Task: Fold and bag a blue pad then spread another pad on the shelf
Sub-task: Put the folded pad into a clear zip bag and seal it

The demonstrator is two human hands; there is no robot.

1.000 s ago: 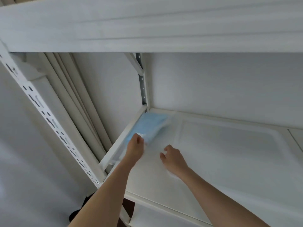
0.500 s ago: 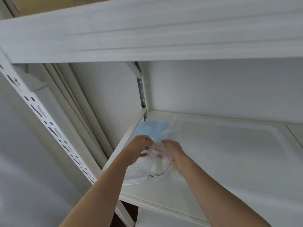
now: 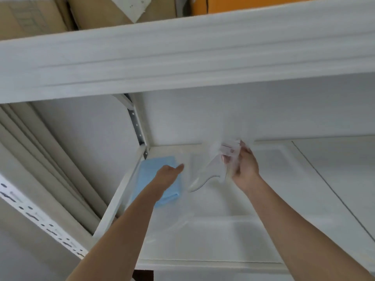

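A folded blue pad (image 3: pixel 154 169) lies at the back left corner of the white shelf (image 3: pixel 334 179). My left hand (image 3: pixel 168 176) reaches over the pad with fingers stretched toward the right and holds nothing that I can see. My right hand (image 3: pixel 244 167) grips a crumpled clear plastic bag (image 3: pixel 211 173) and holds it up above the shelf, right of the blue pad. The bag's dark-lined mouth hangs down toward the shelf. A white pad (image 3: pixel 263 234) lies spread flat across the shelf under both arms.
The upper shelf beam (image 3: pixel 182 57) crosses overhead, with cardboard boxes (image 3: pixel 40 15) and an orange box (image 3: pixel 243 3) on top of it. A perforated front upright (image 3: pixel 40 222) stands at the left and a rear post (image 3: pixel 136 122) stands in the corner. White walls close the back and left.
Both hands were together on the clear bag by the blue pad. My right hand has since lifted the bag up and to the right, and my left hand has let go and hovers over the pad.
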